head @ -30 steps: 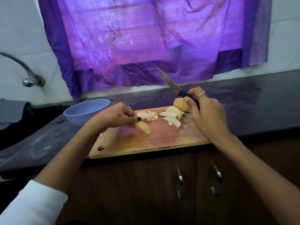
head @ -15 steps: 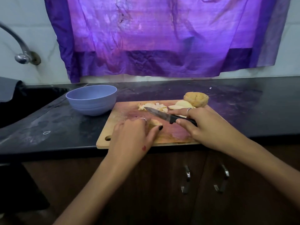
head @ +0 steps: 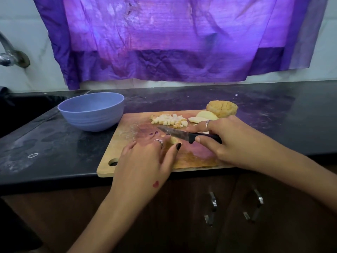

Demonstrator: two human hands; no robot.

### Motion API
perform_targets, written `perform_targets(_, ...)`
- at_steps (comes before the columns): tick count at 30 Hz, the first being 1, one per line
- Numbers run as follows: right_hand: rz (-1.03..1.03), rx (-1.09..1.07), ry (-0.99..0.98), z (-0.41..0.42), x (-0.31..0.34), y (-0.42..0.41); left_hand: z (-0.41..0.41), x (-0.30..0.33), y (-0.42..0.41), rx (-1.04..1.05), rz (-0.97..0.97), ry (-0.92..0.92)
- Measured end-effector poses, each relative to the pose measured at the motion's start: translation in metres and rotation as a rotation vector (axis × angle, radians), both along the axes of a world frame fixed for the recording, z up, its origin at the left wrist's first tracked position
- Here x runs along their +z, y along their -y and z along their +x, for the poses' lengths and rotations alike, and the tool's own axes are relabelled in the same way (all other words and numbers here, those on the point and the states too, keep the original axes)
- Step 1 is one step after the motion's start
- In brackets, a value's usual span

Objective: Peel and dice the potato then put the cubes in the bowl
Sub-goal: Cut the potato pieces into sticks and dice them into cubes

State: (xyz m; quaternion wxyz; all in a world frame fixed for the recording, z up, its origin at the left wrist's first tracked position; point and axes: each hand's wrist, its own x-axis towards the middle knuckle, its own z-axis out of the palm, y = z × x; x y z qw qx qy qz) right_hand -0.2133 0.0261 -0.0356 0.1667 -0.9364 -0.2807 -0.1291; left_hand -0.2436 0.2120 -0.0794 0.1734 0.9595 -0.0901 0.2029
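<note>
Head view: left hand [head: 145, 161] pins a wedge [head: 174, 140]; right hand [head: 231, 141] grips the knife [head: 182, 135], blade lying leftward across its far side.

Knife [head: 180, 134] no longer up in the air above the cutting board [head: 193, 157], now lying low across it, blade over the potato piece [head: 173, 140]. Left hand [head: 145, 159] moved from beside the potato cubes [head: 169, 120] toward the near side of the board, pressing that piece down. Right hand [head: 235, 141] came down too, gripping the handle.
</note>
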Motion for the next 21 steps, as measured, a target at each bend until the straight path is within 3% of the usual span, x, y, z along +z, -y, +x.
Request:
perform_targets(6,-0.073,0.007,-0.03,0.012,0.008,0.003,0.001,0.0,0.0,0.006,0.017,-0.014)
perform_targets(17,0.09,0.086,-0.183,0.027,0.0,0.005,0.009,-0.007,-0.002,-0.001,0.058,-0.014)
perform_targets(19,0.058,0.108,-0.176,0.031,-0.001,-0.001,0.048,-0.025,-0.016,0.031,-0.022,-0.108)
perform_targets(21,0.019,0.106,-0.159,0.034,0.002,-0.008,0.082,-0.049,-0.028,0.105,-0.047,-0.414)
